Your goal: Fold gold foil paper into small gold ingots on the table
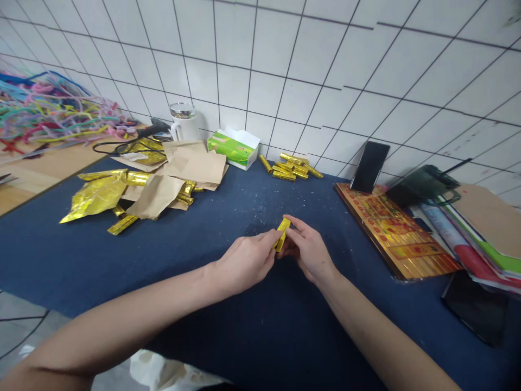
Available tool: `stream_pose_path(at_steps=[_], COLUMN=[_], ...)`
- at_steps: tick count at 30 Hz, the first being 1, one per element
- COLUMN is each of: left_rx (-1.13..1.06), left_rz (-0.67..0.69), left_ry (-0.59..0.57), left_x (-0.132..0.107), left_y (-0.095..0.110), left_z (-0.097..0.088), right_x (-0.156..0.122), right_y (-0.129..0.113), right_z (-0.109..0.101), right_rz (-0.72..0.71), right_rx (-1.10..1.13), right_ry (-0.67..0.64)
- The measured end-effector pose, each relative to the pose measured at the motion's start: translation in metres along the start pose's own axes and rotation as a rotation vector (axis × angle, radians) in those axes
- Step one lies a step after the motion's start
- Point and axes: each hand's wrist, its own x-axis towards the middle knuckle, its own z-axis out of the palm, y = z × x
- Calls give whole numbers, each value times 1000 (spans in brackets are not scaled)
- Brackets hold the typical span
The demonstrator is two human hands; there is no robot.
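Note:
Above the middle of the dark blue table surface [228,228], my left hand [248,260] and my right hand [307,247] meet around a small folded piece of gold foil paper [284,228]. Both hands are closed, with the fingertips pinching the piece from its two sides. It stands tilted, its upper end pointing away from me. Part of it is hidden behind my fingers. Beyond my hands, near the wall, lies a small pile of gold foil rolls [291,167].
Left are brown paper sheets [191,163] and crumpled gold foil [97,195]. A tissue pack [232,147] and white mug [185,125] stand behind. To the right lie a red-gold packet [394,233], a leaning phone [369,165], a dark cup [423,184] and a black device [474,307].

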Motion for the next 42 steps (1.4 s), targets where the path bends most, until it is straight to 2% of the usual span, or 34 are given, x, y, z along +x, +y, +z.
stream_pose_path(at_steps=[5, 17, 23, 28, 33, 36, 39, 42], left_rx=[49, 49, -3, -58, -174, -342, -534, -720], left_rz=[13, 86, 53, 19, -42, -109, -202, -270], left_ry=[-37, 13, 48, 76, 157, 160, 122, 82], left_x=[0, -1, 0, -1, 1, 3, 4, 6], left_y=[3, 5, 5, 2, 2, 3, 2, 1], left_z=[0, 0, 1, 1, -6, -9, -9, -7], right_x=[-2, -4, -4, -6, -8, -6, -5, -5], right_y=[1, 5, 6, 5, 3, 5, 7, 6], right_z=[3, 5, 6, 7, 5, 1, -3, -5], right_rz=[23, 26, 13, -11, -46, -114, -295, -451], right_rx=[30, 42, 45, 55, 48, -124, -413, -573], right_ry=[34, 75, 83, 23, -79, -57, 30, 88])
